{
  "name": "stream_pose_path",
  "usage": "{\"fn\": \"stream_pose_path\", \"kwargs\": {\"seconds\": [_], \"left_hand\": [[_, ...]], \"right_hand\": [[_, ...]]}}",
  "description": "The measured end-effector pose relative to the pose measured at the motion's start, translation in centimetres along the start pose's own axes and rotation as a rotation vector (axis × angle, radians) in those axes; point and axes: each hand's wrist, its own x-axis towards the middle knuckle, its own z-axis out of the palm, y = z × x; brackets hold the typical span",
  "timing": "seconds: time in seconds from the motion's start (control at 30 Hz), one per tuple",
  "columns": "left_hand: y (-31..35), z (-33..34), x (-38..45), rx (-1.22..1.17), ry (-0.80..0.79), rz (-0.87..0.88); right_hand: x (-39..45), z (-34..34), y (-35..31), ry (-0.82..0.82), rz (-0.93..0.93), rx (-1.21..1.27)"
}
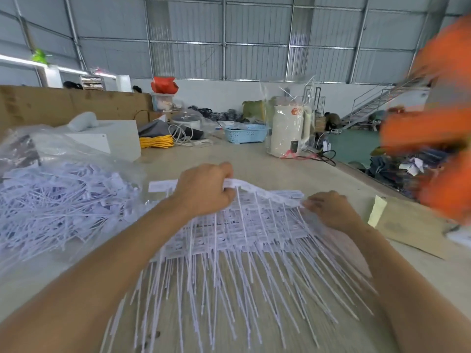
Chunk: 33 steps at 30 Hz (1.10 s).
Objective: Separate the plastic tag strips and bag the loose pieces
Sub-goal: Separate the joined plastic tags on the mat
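Note:
A stack of white plastic tag strips [244,233] lies on the table in front of me, its long thin tails fanning toward me. My left hand [204,189] grips the far edge of the top strip and lifts it off the stack. At the strip's right end, my right hand [328,207] pinches the same strip. To the left, a clear plastic bag [63,194] lies open, filled with loose white tag pieces.
A person in orange [438,138] moves, blurred, at the right table edge. A cardboard piece [407,225] lies right of the stack. Further back stand a white kettle in plastic wrap [290,128], a blue basket [246,133], yellow cord [156,141] and a white box [112,138].

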Motion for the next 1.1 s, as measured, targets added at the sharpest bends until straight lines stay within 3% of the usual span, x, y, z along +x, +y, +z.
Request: {"fn": "stream_pose_path", "kwargs": {"seconds": [0.1, 0.23, 0.37, 0.47, 0.57, 0.67, 0.73, 0.87, 0.9, 0.97, 1.03, 1.1], "left_hand": [[0.8, -1.5, 0.7, 0.014, 0.104, 0.078], [0.0, -2.3, 0.8, 0.040, 0.130, 0.085], [-0.8, -2.5, 0.1, -0.045, 0.171, 0.057], [-1.1, -2.7, 0.0, -0.217, 0.191, -0.050], [-2.5, -1.9, 0.0, -0.260, -0.114, -0.119], [-3.9, -0.4, -0.8, -0.230, -0.448, -0.159], [-4.2, 0.3, -1.5, -0.238, -0.600, -0.165], [-3.5, -0.5, -1.4, -0.009, -0.924, -0.220], [-2.9, -0.8, -1.1, 0.064, -0.927, -0.218], [-1.2, -0.9, -0.3, 0.139, -0.717, -0.196], [1.6, 0.1, 0.4, -0.014, -0.425, -0.154], [5.0, 1.8, 0.9, -0.226, -0.324, -0.068]], "right_hand": [[0.0, -1.7, 0.6, 0.126, 0.009, 0.228], [-1.0, -5.1, 0.8, 0.307, -0.009, 0.610], [-1.8, -7.1, 0.3, 0.294, -0.015, 1.186], [-1.8, -7.0, 0.3, 0.141, 0.064, 1.448], [-1.5, -5.8, 0.4, -0.104, 0.227, 1.385], [-1.0, -4.7, -0.1, -0.231, 0.393, 1.531], [-1.1, -3.9, -0.4, -0.292, 0.418, 1.441], [-1.8, -2.0, -1.5, -0.339, 0.355, 1.190], [-1.8, -1.9, -1.8, -0.326, 0.353, 1.209], [-1.8, -2.1, -2.3, -0.314, 0.336, 1.242], [-1.9, -2.2, -2.8, -0.312, 0.313, 1.247], [-2.1, -2.0, -3.1, -0.298, 0.304, 1.229]]}}
